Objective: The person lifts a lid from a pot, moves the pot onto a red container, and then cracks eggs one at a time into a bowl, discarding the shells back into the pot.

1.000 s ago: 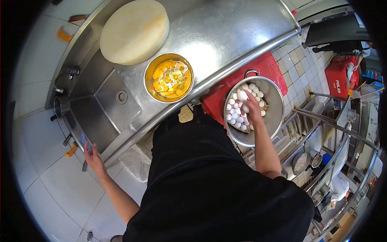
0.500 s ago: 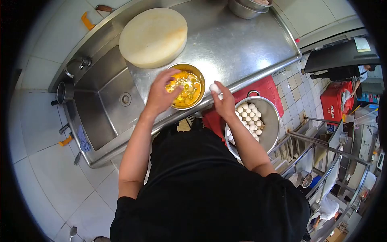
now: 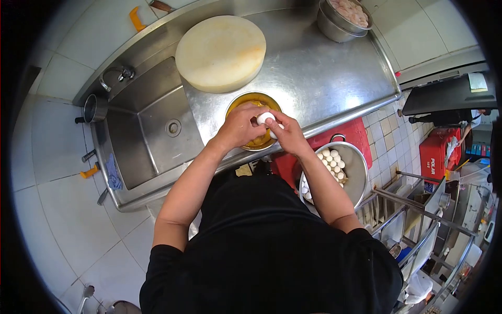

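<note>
While both hands meet over the metal bowl [image 3: 255,148], the work looks to be at the cracking step: one egg up, loose yellow egg [image 3: 257,142] below. Left hand [image 3: 236,127] half-curled, fingertips against the near side of the upper egg [image 3: 265,118]. Right hand [image 3: 291,137] closed further, thumb and fingers on that same egg, a second egg [image 3: 276,133] tucked beneath. Whether the shell is split, cannot tell; fingers cover it.

Bearings from the bowl: round board [image 3: 220,51] at eleven o'clock on the desk [image 3: 308,55]; sink [image 3: 125,152] at nine; pot [image 3: 356,168] with whole eggs [image 3: 333,156] at four, lower than the desk edge.

Judgement: next move calls for thumbs at the crack line, an even pull apart, low over the bowl's middle, spare egg kept snug. Risks: shell bits dropping in, or the spare slipping loose.
</note>
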A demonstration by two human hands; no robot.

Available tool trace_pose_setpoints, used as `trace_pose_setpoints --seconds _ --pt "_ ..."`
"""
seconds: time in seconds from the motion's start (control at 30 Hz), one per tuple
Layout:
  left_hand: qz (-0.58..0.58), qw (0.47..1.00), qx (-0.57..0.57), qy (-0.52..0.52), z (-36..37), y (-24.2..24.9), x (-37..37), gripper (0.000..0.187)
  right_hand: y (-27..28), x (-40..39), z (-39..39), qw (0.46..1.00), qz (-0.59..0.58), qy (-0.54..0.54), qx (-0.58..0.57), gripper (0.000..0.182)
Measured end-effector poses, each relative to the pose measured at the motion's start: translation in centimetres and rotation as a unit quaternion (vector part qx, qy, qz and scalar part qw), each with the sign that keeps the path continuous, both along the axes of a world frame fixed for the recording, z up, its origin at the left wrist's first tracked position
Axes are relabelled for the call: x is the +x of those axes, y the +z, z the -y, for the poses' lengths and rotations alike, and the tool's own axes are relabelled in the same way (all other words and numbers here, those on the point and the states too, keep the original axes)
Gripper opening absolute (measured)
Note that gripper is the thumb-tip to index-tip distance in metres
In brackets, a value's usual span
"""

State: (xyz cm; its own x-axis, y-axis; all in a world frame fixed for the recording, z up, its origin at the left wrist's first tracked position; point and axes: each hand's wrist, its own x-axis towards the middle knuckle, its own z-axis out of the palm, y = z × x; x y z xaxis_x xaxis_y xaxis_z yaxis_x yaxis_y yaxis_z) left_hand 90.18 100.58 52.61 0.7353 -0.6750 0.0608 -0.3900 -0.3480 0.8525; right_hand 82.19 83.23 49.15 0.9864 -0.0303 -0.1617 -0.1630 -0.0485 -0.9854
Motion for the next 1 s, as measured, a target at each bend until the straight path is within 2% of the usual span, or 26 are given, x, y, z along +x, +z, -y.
trace_pose_setpoints --seconds 0.07,0.13,0.2,0.3,0.4,0.47,0.57,0.6,0.67,0.7,0.73,0.77,0.8,0.83,0.87,0.9,0.93,1.0 --pt "0.014 1.000 -0.004 0.011 -0.3 -0.8 0.0 0.039 -0.4 0.3 -0.5 0.998 0.044 0.004 -0.035 0.038" --pt "0.030 0.999 -0.007 0.021 -0.5 -1.5 0.0 0.039 -0.5 0.5 -0.8 0.998 0.037 0.009 -0.045 0.038" --pt "-0.003 0.999 -0.034 0.036 -0.7 -2.0 0.1 0.039 -0.7 0.7 -1.1 0.998 0.031 0.013 -0.055 0.038" --pt "-0.009 0.999 0.015 0.047 -1.3 -2.6 0.7 0.039 -1.3 1.0 -1.3 0.993 0.055 0.007 -0.107 0.039" --pt "-0.023 0.999 -0.009 0.038 -1.6 -2.9 1.0 0.034 -1.5 1.1 -0.9 0.988 0.036 0.025 -0.148 0.041" --pt "0.003 1.000 0.004 0.029 -1.8 -2.7 1.1 0.036 -0.8 1.1 -0.5 0.940 0.105 0.033 -0.324 0.042" --pt "0.071 0.997 0.012 0.014 -1.5 -3.2 1.1 0.040 1.9 0.8 -0.8 0.928 0.056 0.036 -0.365 0.041" --pt "0.113 0.994 0.006 0.009 -1.2 -2.9 1.1 0.042 1.5 0.9 -0.7 0.929 0.055 0.033 -0.365 0.041" --pt "0.104 0.994 0.015 0.009 -0.5 -2.1 0.4 0.044 0.4 1.1 -0.4 0.928 0.124 -0.009 -0.352 0.045" --pt "0.096 0.995 0.023 0.011 -0.1 -1.7 0.1 0.047 0.8 1.1 -0.3 0.928 0.122 -0.012 -0.352 0.045" --pt "0.096 0.995 0.023 0.009 0.2 -1.8 0.1 0.047 1.6 1.1 -0.1 0.965 0.061 0.008 -0.253 0.044" --pt "0.044 0.999 0.002 0.023 0.5 -2.1 0.0 0.045 2.0 1.0 0.2 0.988 -0.001 0.028 -0.151 0.043" --pt "-0.008 0.999 -0.021 0.037 0.9 -2.5 0.0 0.044 1.9 0.6 0.8 0.988 -0.002 0.025 -0.151 0.043" --pt "-0.008 0.999 -0.023 0.033 1.1 -3.3 0.1 0.044 1.7 0.1 1.8 0.997 -0.053 0.015 -0.046 0.042" --pt "-0.168 0.978 -0.093 0.078 1.1 -4.2 0.3 0.044 1.4 -0.4 2.9 0.993 -0.101 0.006 0.059 0.042" --pt "-0.322 0.925 -0.160 0.120 1.2 -4.3 0.5 0.044 1.0 -0.9 3.6 0.993 -0.071 -0.029 0.093 0.040" --pt "-0.448 0.845 -0.240 0.167 1.2 -4.5 0.8 0.038 0.6 -1.6 4.4 0.993 -0.072 -0.031 0.091 0.040" --pt "-0.523 0.772 -0.324 0.162 -0.2 -4.7 1.3 0.031 0.2 -2.9 5.6 0.978 -0.009 -0.099 -0.184 0.042"
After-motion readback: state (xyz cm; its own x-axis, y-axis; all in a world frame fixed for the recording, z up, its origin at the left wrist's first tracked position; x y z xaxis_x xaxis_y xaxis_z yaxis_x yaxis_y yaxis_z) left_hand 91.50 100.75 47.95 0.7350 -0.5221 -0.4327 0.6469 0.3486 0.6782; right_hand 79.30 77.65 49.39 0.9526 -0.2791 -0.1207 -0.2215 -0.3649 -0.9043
